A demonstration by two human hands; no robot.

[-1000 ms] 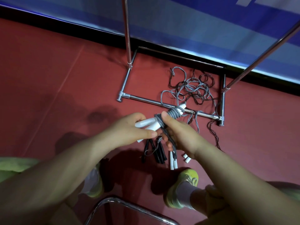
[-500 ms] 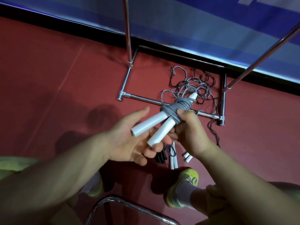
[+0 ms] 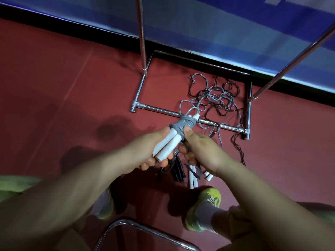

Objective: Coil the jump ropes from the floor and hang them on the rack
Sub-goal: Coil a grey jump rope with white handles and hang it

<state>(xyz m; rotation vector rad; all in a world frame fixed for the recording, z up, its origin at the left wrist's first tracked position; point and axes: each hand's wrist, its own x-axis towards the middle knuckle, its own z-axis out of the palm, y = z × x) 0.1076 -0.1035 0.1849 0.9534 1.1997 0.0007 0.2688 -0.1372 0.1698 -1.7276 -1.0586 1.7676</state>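
Red floor below me, my left hand grips the white handles while my right hand pinches the gray rope wraps so they can't unwind before hanging.

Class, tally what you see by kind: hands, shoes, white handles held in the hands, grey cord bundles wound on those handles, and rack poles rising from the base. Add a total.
Hands: 2 (left hand, right hand)
Shoes: 2
White handles: 2
Grey cord bundle: 1
Rack poles: 2
Total: 9
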